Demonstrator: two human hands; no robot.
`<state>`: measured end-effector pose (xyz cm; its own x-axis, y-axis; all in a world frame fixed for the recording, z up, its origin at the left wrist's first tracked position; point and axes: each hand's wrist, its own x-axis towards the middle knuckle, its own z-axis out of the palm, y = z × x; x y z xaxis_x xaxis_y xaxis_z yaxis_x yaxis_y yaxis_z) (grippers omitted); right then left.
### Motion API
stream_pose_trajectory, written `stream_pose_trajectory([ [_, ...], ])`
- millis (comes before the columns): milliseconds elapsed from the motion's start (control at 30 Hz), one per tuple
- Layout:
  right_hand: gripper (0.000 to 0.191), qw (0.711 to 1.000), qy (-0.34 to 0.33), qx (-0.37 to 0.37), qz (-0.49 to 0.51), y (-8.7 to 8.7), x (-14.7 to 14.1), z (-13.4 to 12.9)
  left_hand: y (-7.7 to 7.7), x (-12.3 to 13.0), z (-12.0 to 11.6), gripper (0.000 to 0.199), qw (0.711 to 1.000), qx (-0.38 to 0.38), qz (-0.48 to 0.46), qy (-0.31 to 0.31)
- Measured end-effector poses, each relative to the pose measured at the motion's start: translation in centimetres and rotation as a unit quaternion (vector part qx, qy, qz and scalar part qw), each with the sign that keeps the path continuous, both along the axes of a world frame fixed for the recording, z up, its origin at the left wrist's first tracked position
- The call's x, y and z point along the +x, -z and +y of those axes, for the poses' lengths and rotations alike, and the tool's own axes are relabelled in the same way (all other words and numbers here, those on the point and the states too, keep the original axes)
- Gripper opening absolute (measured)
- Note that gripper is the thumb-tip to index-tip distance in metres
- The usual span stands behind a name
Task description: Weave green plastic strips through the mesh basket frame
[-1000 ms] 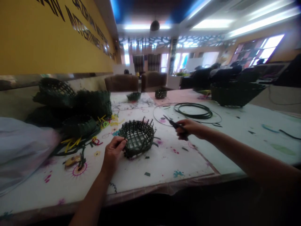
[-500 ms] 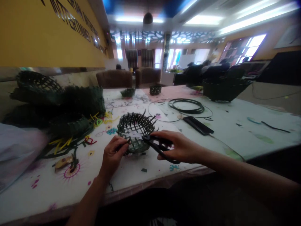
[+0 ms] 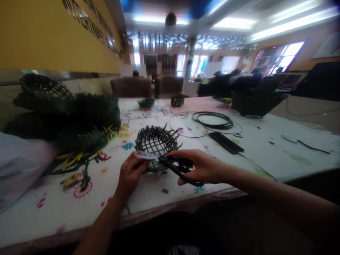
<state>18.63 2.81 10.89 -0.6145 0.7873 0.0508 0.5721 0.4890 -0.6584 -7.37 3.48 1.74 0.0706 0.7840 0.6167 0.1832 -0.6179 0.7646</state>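
A small dark green woven basket (image 3: 155, 140) stands on the table, with loose strip ends sticking up around its rim. My right hand (image 3: 198, 166) is closed around the black handles of a pair of scissors (image 3: 175, 168). The pale blades point left across the basket's near side and reach my left hand's fingertips. My left hand (image 3: 132, 171) is closed in a pinch at the basket's near left edge, on what looks like a dark strip. The blades and fingers hide most of that strip.
Stacked dark green baskets (image 3: 92, 111) and a white plastic bag (image 3: 22, 166) are at left. Yellow strip scraps (image 3: 71, 159) lie before the stack. Beyond the hands are a coil of dark strip (image 3: 212, 120), a black phone-like device (image 3: 225, 142) with a cable, and a large basket (image 3: 257, 102).
The scissors' blades have moved left, from over the basket onto my left hand's fingertips. My left hand keeps its pinch. The whole view has shifted slightly.
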Motion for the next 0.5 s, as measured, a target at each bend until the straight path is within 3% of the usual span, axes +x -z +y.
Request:
stream_pose_trajectory([
  [133,0.078,1.000,-0.009,0.022,-0.014,-0.3,-0.2,0.1,0.3,0.0,0.0,0.008,0.999,-0.030,-0.024,0.017],
  [333,0.078,0.992,0.013,-0.123,0.003,-0.9,-0.5,0.3,0.3,0.1,0.2,0.012,1.000,-0.011,-0.012,0.003],
  [500,0.081,0.989,0.003,-0.144,0.016,-1.2,-0.4,0.5,0.3,0.1,0.2,0.018,1.000,-0.020,-0.014,0.000],
])
